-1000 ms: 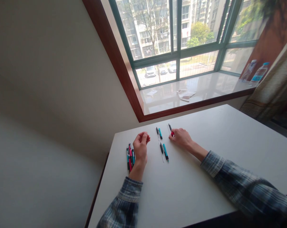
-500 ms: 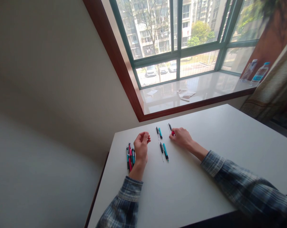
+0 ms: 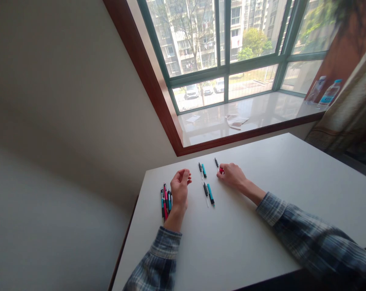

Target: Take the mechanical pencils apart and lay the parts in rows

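My right hand [image 3: 233, 175] rests low over the white table, its fingers closed on a red pen barrel [image 3: 221, 170]. Just beyond those fingertips lies a black pen part [image 3: 216, 162]. My left hand [image 3: 179, 190] is curled, thumb against fingers; whether anything is inside, I cannot make out. Between the hands lie two taken-apart pens: a turquoise barrel [image 3: 204, 170] beside a black part [image 3: 200, 166] with a thin refill, and closer to me another turquoise barrel [image 3: 211, 195] beside a black part [image 3: 205, 189] with a refill [image 3: 207, 202]. My left hand partly covers a pile of several pens [image 3: 165, 202].
The white table [image 3: 246, 238] has its far edge below a window sill [image 3: 210, 133]. Crumpled material [image 3: 236, 121] and two plastic bottles, one with a blue label [image 3: 327, 98], stand or lie on the sill. A wall [image 3: 79, 161] rises at the left.
My right hand has shifted very slightly with the red barrel, and a little more of the red shows. My left hand and the laid-out pen parts look unchanged.
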